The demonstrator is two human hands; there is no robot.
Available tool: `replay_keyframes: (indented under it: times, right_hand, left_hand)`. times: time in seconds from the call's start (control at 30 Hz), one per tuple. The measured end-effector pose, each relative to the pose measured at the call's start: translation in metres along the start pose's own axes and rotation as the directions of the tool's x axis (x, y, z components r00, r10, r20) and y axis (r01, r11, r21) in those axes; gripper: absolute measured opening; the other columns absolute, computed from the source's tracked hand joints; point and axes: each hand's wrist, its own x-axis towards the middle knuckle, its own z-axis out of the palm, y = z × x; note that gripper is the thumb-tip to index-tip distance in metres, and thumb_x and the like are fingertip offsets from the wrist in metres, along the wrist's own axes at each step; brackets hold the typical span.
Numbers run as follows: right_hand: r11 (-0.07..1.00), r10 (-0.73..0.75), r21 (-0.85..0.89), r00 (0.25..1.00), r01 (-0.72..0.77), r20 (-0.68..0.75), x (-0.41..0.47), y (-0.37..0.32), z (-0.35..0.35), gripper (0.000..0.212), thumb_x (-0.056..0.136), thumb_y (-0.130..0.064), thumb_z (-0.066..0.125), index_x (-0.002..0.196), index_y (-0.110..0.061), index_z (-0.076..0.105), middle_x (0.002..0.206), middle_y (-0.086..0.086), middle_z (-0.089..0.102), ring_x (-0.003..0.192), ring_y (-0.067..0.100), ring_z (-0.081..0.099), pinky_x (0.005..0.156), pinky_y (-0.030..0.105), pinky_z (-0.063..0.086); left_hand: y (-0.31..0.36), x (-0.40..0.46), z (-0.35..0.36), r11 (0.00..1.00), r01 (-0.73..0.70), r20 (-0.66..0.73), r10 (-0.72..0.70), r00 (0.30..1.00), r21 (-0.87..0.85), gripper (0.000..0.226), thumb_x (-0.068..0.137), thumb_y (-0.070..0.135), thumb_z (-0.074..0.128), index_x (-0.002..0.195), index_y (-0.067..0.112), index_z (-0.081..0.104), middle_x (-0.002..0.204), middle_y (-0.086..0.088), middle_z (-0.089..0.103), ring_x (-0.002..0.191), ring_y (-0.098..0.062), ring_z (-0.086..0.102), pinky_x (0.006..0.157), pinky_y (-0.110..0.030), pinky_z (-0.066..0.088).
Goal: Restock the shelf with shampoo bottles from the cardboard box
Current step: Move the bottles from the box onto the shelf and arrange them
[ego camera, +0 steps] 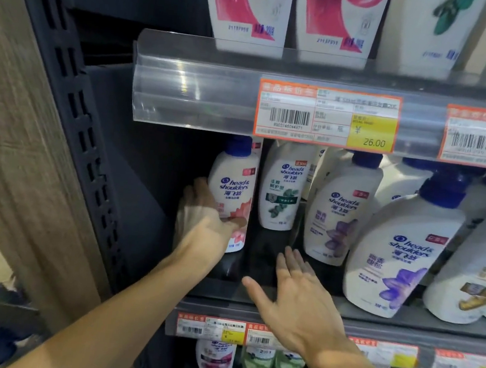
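A white shampoo bottle with a blue cap and pink flower label (233, 189) stands upright at the left end of the middle shelf (254, 299). My left hand (202, 221) is wrapped around its left side, thumb across the front of the label. My right hand (293, 298) hovers flat and open over the shelf's front edge, fingers spread, holding nothing. Right of the pink bottle stands a green-leaf bottle (282, 193), set further back. The cardboard box is out of view.
Purple-flower bottles (336, 216) and a large one (401, 252) fill the shelf to the right. A clear price rail with an orange tag (327, 116) hangs above. A dark perforated upright (85, 145) bounds the left. More bottles stand on the shelves above and below.
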Motion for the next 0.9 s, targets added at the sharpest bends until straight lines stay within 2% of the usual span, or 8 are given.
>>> replay_keyframes:
  times: [0.1,0.23,0.33,0.47,0.6,0.67,0.8,0.9]
  right_hand:
    - [1.000,0.004,0.000,1.000,-0.004,-0.010,0.001,0.000,0.001,0.101,0.082,-0.080,0.007,0.153,-0.008,0.018,0.163,0.008,0.011,0.151,0.015,0.003,0.120,0.028,0.002]
    - [1.000,0.010,0.005,1.000,-0.010,-0.006,0.001,0.002,0.004,0.102,0.081,-0.081,0.005,0.153,-0.009,0.017,0.163,0.007,0.009,0.151,0.014,0.001,0.119,0.028,0.000]
    - [1.000,0.017,0.015,1.000,-0.017,-0.010,0.000,0.002,0.005,0.103,0.080,-0.081,0.003,0.153,-0.010,0.016,0.163,0.006,0.008,0.151,0.013,0.000,0.119,0.027,-0.001]
    - [1.000,0.016,0.012,1.000,-0.016,-0.011,0.001,0.001,0.005,0.101,0.082,-0.080,0.005,0.153,-0.010,0.016,0.164,0.006,0.008,0.151,0.013,0.000,0.118,0.026,-0.002]
    - [1.000,0.014,0.015,1.000,-0.014,-0.014,0.000,0.000,0.004,0.101,0.082,-0.080,0.006,0.154,-0.010,0.016,0.163,0.007,0.009,0.151,0.013,0.000,0.119,0.027,-0.003]
    - [1.000,0.011,0.014,1.000,-0.011,-0.023,0.000,0.000,0.004,0.101,0.082,-0.080,0.006,0.153,-0.009,0.017,0.163,0.008,0.010,0.151,0.014,0.001,0.119,0.027,-0.003]
    - [1.000,0.005,0.009,1.000,-0.005,-0.025,0.001,0.000,0.005,0.099,0.084,-0.079,0.008,0.153,-0.008,0.018,0.163,0.010,0.011,0.151,0.015,0.002,0.121,0.029,-0.001]
    - [1.000,-0.001,0.012,1.000,0.002,-0.028,0.000,0.000,0.005,0.100,0.084,-0.079,0.007,0.153,-0.008,0.018,0.163,0.011,0.012,0.151,0.015,0.002,0.122,0.029,0.000]
  left_hand:
    - [-0.003,0.007,0.002,0.997,0.013,0.026,-0.011,1.000,-0.072,0.072,0.063,0.026,0.088,0.121,0.013,0.048,0.117,-0.008,0.060,0.103,-0.029,0.063,0.071,-0.030,0.049]
    - [-0.006,0.013,0.007,0.993,-0.004,0.063,0.012,0.998,-0.117,0.077,0.066,0.021,0.086,0.131,0.016,0.045,0.123,-0.008,0.062,0.109,-0.028,0.062,0.089,-0.042,0.053]
    - [-0.008,0.016,0.012,0.987,-0.035,0.032,0.040,0.999,-0.157,0.074,0.067,0.019,0.085,0.130,0.015,0.047,0.123,-0.008,0.062,0.110,-0.027,0.061,0.089,-0.039,0.051]
    - [-0.012,0.021,0.021,0.994,-0.081,0.037,0.084,0.996,-0.078,0.079,0.070,0.022,0.083,0.136,0.012,0.040,0.127,-0.014,0.054,0.113,-0.032,0.056,0.091,-0.048,0.048]
    - [-0.017,0.018,0.032,0.996,0.065,0.073,-0.061,0.995,-0.058,0.066,0.077,0.027,0.078,0.131,0.019,0.041,0.124,-0.008,0.062,0.100,-0.027,0.061,0.079,-0.036,0.049]
    - [-0.017,0.022,0.033,0.995,0.082,0.093,-0.077,0.993,-0.048,0.062,0.077,0.023,0.078,0.128,0.016,0.043,0.122,-0.009,0.064,0.105,-0.029,0.063,0.077,-0.034,0.048]
    - [-0.011,0.030,0.031,0.996,0.068,0.140,-0.060,0.988,-0.060,0.067,0.074,0.020,0.079,0.130,0.009,0.044,0.127,-0.013,0.062,0.115,-0.032,0.060,0.093,-0.044,0.050]
    - [-0.009,0.031,0.029,0.997,0.062,0.154,-0.055,0.987,-0.039,0.067,0.075,0.018,0.079,0.131,0.007,0.043,0.128,-0.015,0.061,0.117,-0.034,0.058,0.095,-0.049,0.049]
